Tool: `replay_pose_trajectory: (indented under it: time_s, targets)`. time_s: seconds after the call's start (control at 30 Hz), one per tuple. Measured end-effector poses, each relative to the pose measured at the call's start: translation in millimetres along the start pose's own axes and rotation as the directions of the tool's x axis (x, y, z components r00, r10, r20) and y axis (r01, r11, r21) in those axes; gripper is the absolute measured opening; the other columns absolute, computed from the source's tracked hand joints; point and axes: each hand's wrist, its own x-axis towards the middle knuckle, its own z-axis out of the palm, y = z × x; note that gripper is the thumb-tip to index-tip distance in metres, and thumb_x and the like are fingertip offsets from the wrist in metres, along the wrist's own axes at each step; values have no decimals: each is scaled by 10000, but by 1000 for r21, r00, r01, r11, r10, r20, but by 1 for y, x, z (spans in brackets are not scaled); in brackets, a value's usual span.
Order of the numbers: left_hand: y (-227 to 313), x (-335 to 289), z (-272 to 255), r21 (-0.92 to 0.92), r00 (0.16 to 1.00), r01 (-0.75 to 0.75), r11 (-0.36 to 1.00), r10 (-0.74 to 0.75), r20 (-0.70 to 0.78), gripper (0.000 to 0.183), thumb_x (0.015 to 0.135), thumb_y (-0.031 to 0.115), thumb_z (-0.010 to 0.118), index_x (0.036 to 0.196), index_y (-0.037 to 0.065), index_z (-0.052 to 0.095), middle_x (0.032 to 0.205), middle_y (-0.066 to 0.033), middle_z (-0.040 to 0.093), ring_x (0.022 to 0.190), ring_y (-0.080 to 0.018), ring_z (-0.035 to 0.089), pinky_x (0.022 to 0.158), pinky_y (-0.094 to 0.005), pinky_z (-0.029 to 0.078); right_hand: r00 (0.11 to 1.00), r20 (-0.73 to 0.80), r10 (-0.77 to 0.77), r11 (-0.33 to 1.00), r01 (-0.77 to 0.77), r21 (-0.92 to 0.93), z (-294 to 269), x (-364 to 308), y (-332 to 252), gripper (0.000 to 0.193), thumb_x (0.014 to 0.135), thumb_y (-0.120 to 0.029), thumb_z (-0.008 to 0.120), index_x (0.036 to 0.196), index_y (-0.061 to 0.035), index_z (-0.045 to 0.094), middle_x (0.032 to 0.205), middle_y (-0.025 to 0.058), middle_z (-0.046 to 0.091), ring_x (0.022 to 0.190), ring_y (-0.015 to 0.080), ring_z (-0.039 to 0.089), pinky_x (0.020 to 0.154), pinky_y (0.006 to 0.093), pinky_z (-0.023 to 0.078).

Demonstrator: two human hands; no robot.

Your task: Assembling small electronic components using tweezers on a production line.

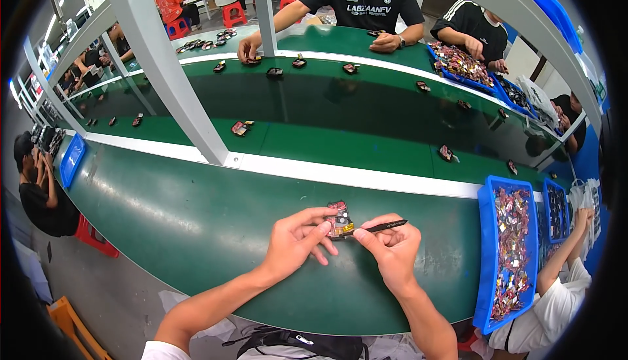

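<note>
Presently, over the green tabletop (183, 209), between its near and far edges, the left hand (294, 238), fingers half curled, has its grip closed on a small red-and-black device (340, 219); the right hand (396, 250), slanting inward, pinches in its grip a black pen-like tool (388, 226).

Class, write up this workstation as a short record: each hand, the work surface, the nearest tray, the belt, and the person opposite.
Left hand: holds a small red-and-black device
Right hand: holds a slim black tool, tip by the device; contact unclear
Work surface: green table
Nearest tray: blue tray at right, full of small, mostly reddish parts
Belt: green belt beyond a white rail, small pieces spread along it
Person opposite: person in a black T-shirt
</note>
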Motion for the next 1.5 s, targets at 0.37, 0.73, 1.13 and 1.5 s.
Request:
replay_pose_trajectory:
  time_s: [0.37,0.73,1.13,1.5]
  targets:
    - [-1,1,-5,-104,998,35,994,-29,56,353,1054,137,550,1330,-82,574,1051,-216,686,755,-262,741,529,-299,624,909,82,-409,849,412,-330,4,-6,4,105,785,8,839,844,-21,758,805,46,778,431,12,416,429,200,306]
    - [0,-2,-1,-67,999,-33,997,35,31,346,1059,85,519,1354,-94,542,1095,-231,674,800,-292,751,544,-319,639,954,3,-298,919,288,-270,7,-8,2,97,796,0,842,847,-12,760,807,50,771,451,2,410,432,200,289]
    - [-1,-4,3,-63,998,-57,996,56,-11,320,1012,5,575,1310,-107,540,1072,-226,678,785,-297,756,523,-311,633,977,11,-215,944,210,-253,2,-6,0,131,802,38,828,864,38,713,730,24,672,500,-11,454,452,176,278]
    - [3,-4,0,-89,999,-31,996,29,-26,331,1011,35,597,1317,-83,553,1061,-187,676,786,-238,742,561,-286,615,955,52,-292,912,295,-285,2,-3,-1,136,782,8,845,880,7,749,685,21,687,449,1,430,438,197,283]
